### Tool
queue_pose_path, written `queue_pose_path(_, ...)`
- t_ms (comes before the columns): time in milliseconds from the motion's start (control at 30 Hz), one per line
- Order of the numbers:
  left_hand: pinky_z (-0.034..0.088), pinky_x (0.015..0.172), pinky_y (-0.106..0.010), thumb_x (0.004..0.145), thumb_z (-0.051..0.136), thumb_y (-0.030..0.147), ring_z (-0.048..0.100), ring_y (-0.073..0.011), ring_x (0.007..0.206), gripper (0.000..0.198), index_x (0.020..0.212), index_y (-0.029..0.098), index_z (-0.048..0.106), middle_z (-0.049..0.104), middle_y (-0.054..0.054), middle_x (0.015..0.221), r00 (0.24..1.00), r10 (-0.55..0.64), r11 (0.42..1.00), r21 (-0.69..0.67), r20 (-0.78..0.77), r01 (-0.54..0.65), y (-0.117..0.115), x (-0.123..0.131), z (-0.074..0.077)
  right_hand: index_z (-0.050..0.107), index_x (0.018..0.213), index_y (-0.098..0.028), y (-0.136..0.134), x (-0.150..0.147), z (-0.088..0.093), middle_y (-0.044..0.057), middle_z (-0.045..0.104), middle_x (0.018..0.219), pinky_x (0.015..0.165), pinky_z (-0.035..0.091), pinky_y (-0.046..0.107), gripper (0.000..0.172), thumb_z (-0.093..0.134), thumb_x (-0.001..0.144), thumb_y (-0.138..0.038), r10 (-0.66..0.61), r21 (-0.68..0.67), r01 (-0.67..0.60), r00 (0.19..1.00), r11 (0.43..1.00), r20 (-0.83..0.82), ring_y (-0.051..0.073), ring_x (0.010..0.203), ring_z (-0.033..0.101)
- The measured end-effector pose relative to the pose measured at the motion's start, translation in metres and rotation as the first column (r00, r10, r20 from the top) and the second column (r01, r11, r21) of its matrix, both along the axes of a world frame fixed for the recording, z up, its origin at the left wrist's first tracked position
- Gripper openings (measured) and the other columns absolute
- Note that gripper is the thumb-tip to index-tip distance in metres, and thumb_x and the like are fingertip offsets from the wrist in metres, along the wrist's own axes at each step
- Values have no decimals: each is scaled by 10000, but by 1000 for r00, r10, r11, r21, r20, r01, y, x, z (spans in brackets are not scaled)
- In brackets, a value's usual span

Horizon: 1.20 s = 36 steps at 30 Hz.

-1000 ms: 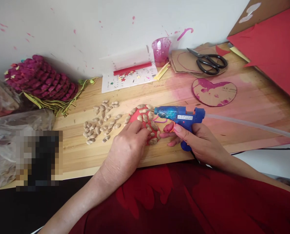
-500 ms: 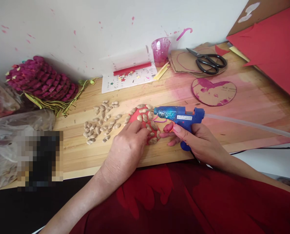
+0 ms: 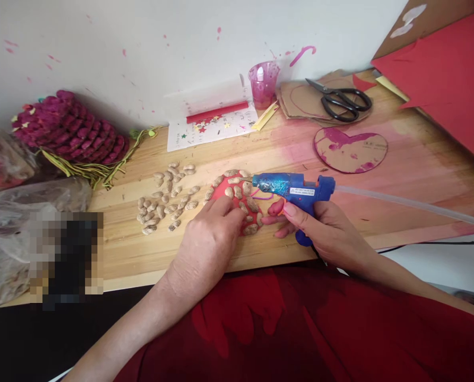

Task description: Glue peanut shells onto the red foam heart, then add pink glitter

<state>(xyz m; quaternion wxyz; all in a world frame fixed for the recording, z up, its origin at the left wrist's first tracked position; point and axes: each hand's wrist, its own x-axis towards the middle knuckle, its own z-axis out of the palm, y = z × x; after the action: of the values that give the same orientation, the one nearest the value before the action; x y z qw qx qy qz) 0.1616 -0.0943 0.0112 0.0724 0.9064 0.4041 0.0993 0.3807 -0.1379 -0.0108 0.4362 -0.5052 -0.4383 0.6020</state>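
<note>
My right hand [image 3: 320, 228] grips a blue glue gun [image 3: 274, 183], its fingers at the orange trigger. From the gun's back end sticks a long clear glue stick [image 3: 404, 201]. The metal nozzle points left, over the upper right of a red piece [image 3: 220, 190] edged and partly covered with peanuts. My left hand [image 3: 208, 233] rests on the lower left of this piece, fingers curled and pressed together; its fingertips and anything in them are hidden. Left of it, loose peanuts [image 3: 160, 209] lie scattered on the wooden table [image 3: 121, 249].
Behind the gun lie a cardboard heart [image 3: 350, 151] with purple paint and black scissors [image 3: 342, 103] on cardboard. A pink-stained cup [image 3: 263, 87] stands by the wall, near paper with small stars [image 3: 203, 129]. Purple stacked pieces [image 3: 81, 132] and plastic bags [image 3: 57, 201] fill the left.
</note>
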Motion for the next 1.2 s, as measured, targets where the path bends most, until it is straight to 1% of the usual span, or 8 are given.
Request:
queue_pose_path(167,486,678,-282,962,554,105,613,-171,781,170,946,156,715,650,-56,913,994,-15,1000,-9,104,16,2,-4,-2,772,1102,-279,0,-1,1,49,802,1054,717,619,310,334,667,919,-537,-9,6,9,999,1000,-49,238,952,758)
queue_pose_path(267,510,698,-253,943,572,68,638,-146,804,178,989,163,715,667,-46,943,976,-16,1000,-20,219,21,6,-11,-3,777,1044,-277,0,-1,1,45,810,1002,705,609,315,323,661,918,-551,-10,-2,9,1000,1000,-19,219,848,761)
queue_pose_path(433,548,835,-262,941,483,-8,652,-140,973,364,1158,199,690,657,-50,1099,938,-90,995,-5,334,97,6,-29,-12,759,1001,-259,-1,0,-3,61,806,969,662,585,338,358,648,911,-588,-29,-12,30,999,999,45,224,758,749)
queue_pose_path(600,542,976,-406,960,425,-1,585,-225,1129,486,1399,162,556,603,-123,1227,940,-262,964,95,219,247,-8,-40,-22,739,998,-240,-1,-1,-6,59,801,953,667,583,322,359,646,919,-578,-50,4,50,998,999,39,204,743,744)
queue_pose_path(700,523,1011,-478,969,413,11,556,-280,1189,495,1450,99,490,596,-171,1250,955,-273,955,150,118,255,-17,-38,-24,738,1009,-229,-1,-2,-5,58,803,934,677,585,315,364,650,920,-571,-56,9,55,998,998,41,196,740,745)
queue_pose_path(800,520,999,-520,965,396,16,555,-315,1189,477,1431,48,490,604,-204,1252,965,-260,945,216,34,247,-22,-31,-23,738,994,-229,-2,-3,-4,54,806,921,663,577,308,361,651,919,-571,-63,11,62,996,998,57,194,738,743)
queue_pose_path(1033,523,930,-507,974,394,52,582,-325,1129,420,1366,38,546,643,-214,1232,975,-222,939,264,-17,219,-24,-19,-24,742,1049,-228,-2,-3,-5,47,809,906,677,572,303,355,651,928,-550,-73,24,71,995,997,74,184,725,740)
queue_pose_path(1200,505,894,-475,961,381,26,599,-304,1062,421,1338,42,569,662,-183,1151,979,-202,949,250,8,194,-25,-17,-25,742,1012,-230,-2,-2,-7,43,812,924,680,574,294,340,652,930,-547,-64,14,63,996,998,64,180,740,747)
